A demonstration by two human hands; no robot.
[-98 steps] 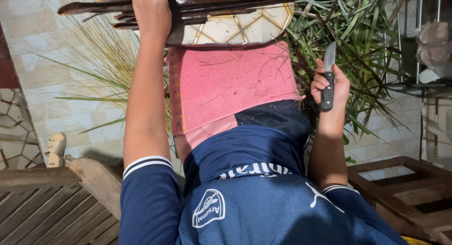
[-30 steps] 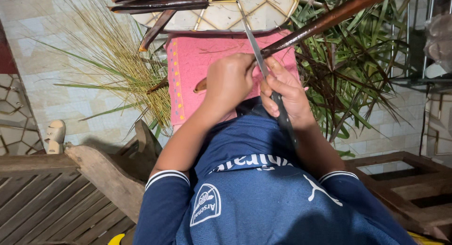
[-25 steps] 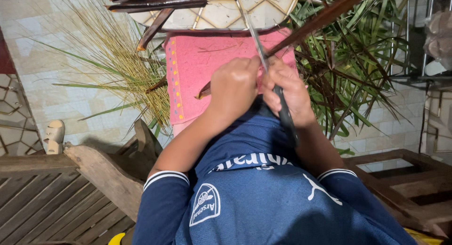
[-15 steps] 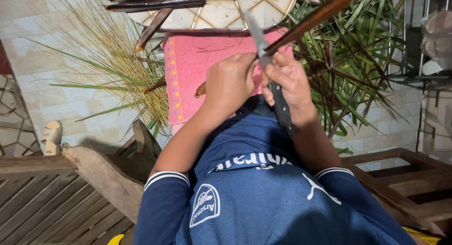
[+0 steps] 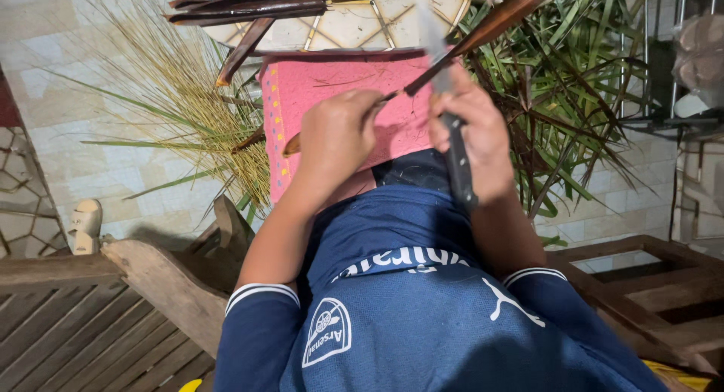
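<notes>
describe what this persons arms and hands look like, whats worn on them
Both arms are bare below short navy sleeves, each ending in a white-striped cuff: left sleeve, right sleeve. The left hand and right hand wear no gloves; no rings, watch or bands show on the fingers or wrists.

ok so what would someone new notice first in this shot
At centre, the right hand grips a black-handled knife with its blade laid against a long brown stick that slants to the upper right. The left hand pinches the stick's lower end over a pink cloth on the lap. Green spiky plants fill the right side.
</notes>
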